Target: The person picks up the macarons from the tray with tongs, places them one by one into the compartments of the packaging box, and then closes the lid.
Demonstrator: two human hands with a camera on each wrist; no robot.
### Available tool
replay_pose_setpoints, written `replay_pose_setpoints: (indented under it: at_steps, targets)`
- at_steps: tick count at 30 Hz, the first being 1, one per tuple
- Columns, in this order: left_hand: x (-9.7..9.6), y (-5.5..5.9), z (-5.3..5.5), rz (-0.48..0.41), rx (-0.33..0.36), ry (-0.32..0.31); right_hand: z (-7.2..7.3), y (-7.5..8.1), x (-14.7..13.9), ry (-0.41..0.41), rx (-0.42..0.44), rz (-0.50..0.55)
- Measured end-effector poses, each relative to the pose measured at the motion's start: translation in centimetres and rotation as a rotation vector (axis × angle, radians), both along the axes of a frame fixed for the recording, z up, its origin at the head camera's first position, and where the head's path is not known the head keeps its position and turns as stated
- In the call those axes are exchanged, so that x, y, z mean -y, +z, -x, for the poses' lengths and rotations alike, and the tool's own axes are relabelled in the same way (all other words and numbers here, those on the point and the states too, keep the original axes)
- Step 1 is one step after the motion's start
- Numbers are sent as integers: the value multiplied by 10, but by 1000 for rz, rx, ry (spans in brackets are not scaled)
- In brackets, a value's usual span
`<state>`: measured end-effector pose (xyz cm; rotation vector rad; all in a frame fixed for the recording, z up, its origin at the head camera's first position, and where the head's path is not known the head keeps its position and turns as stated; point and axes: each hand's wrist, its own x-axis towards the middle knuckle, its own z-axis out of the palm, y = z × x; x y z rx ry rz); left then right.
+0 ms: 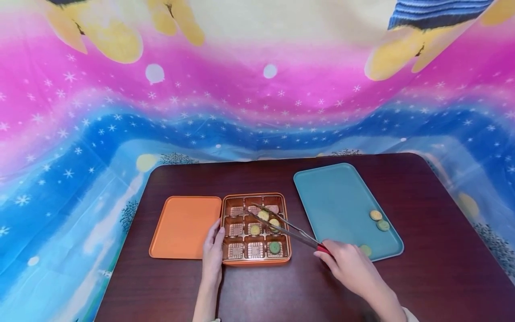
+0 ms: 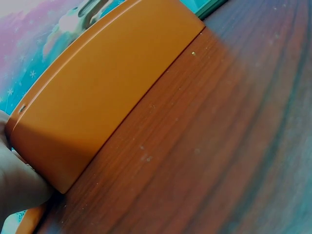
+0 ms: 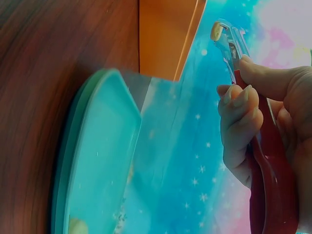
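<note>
My right hand [image 1: 354, 268] grips red-handled metal tongs [image 1: 306, 239], which reach left over the orange box [image 1: 257, 262]. Between the tong tips is a small yellow macaron [image 1: 263, 215], above the box's compartments; it also shows at the tips in the right wrist view [image 3: 216, 31]. The gold divided insert [image 1: 235, 250] holds pink macarons in the back row, more yellow ones [image 1: 255, 229] in the middle row and a green one [image 1: 275, 247] at the front right. My left hand [image 1: 213, 250] rests along the box's left wall, fingers extended, thumb near the rim.
The orange lid [image 1: 185, 228] lies to the left, against the box. On the right, a teal tray [image 1: 334, 201] carries a yellow macaron [image 1: 376, 215] and green ones [image 1: 383, 225]. A patterned cloth [image 1: 257, 89] hangs behind the dark wooden table [image 1: 257, 295].
</note>
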<state>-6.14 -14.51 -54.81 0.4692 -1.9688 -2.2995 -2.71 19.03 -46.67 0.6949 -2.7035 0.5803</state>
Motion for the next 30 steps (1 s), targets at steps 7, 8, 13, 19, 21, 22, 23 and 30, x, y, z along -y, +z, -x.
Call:
replay_pose_setpoints:
  at_steps: [7,8,13,19,21,22,23,30]
  targets:
    - [0,-2,1,2,-5,3,-1,2,13,7,96,10]
    - [0,-2,1,9,-7,2,-2,2,14,9,97,7]
    - [0,1,0,11,-2,-4,-2,2,19,30,113,-4]
    - [0,1,0,3,-5,-5,-1,1,26,45,183,-23]
    - [0,1,1,5,-6,-8,0,0,29,52,177,-27]
    - [0,0,1,3,-3,-7,0,0,30,55,174,-28]
    - [0,0,1,3,-2,-6,1,-1,32,57,169,-28]
    - [0,-2,3,18,-7,4,5,-6,41,70,173,-29]
